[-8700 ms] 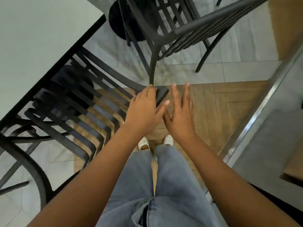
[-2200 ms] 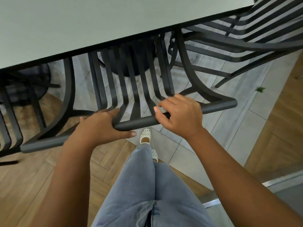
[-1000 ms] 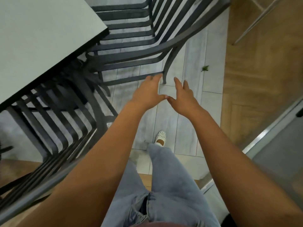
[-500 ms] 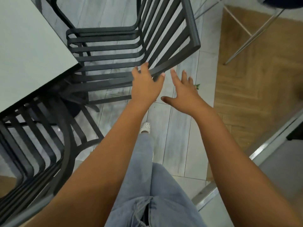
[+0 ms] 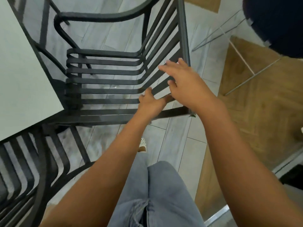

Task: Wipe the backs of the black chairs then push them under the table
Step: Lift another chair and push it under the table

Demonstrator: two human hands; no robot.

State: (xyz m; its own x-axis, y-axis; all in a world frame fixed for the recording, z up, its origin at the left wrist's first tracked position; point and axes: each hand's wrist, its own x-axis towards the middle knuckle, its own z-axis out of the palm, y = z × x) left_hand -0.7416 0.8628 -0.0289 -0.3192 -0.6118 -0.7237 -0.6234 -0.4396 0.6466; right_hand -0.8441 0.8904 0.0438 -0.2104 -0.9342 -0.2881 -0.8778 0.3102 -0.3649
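Black slatted chair (image 5: 105, 82) beside the pale surface (image 5: 19, 76); left hand (image 5: 151, 102) on its backrest slats, right hand (image 5: 183, 81) spread just above them.

Pale grey floor tiles (image 5: 177, 145) meet herringbone wood flooring (image 5: 262, 104). A dark round seat on thin metal legs (image 5: 241, 59) stands upper right.
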